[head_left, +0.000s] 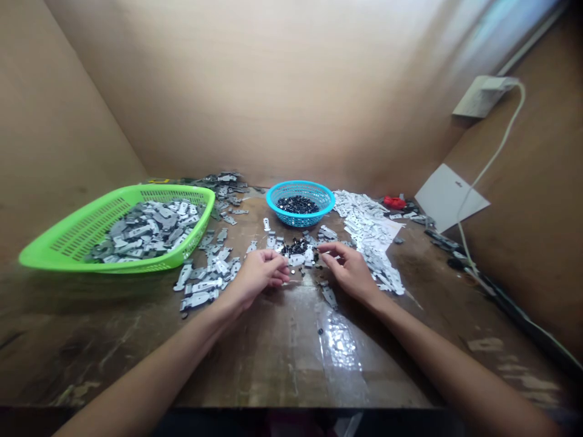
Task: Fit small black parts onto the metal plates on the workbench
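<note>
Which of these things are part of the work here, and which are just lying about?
Seemingly in the work: left hand, right hand, small black pieces, grey-and-white pieces, white pieces, blue basket, green basket.

Probably just around: red object, white card, white cord.

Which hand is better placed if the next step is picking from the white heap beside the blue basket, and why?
Likely the right hand: it is close beside the white heap, while the left hand is farther away, beside the grey-and-white pieces.
</note>
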{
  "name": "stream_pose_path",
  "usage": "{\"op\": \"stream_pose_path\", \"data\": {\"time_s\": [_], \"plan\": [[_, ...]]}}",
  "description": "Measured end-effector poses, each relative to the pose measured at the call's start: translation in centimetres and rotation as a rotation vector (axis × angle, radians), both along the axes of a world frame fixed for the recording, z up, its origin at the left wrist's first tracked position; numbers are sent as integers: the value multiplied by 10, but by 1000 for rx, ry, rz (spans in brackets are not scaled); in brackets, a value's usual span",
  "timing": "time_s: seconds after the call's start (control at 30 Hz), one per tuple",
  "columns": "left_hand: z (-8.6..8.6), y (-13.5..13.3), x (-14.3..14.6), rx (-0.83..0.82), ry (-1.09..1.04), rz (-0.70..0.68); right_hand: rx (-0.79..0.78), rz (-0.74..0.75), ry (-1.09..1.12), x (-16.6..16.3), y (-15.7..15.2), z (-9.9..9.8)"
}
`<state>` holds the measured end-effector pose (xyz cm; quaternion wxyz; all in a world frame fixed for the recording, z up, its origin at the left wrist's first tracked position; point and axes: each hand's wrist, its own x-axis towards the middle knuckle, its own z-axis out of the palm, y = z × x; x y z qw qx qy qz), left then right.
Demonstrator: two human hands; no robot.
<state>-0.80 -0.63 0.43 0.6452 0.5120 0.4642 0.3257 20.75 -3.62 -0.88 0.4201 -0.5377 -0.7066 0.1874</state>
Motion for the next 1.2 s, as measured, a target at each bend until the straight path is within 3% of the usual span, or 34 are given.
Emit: {"op": "stream_pose_path", "data": {"time_s": [0.27,0.47,0.57,0.73,0.83,1.0,1.2], "plan": [[-1,4,-2,-28,-184,102,82,238,-310,-12,2,-4],[-4,4,-2,-5,-183,93,59,255,-420,-28,3,-11],[-5,5,-2,-17,-168,81,-38,257,-195,-20,4,-10],[-8,3,-1,-96,-210,59,-451,249,549,-4,4,-3],[-11,-1,2,-160,-293,9,-579,327,803,-8,1,-3],[-18,-9,10,-101,-360,-51,-542,332,736,-25,-7,-7],[-18,-11,13,57,-279,-23,-495,301,682,-29,-10,-7]]}}
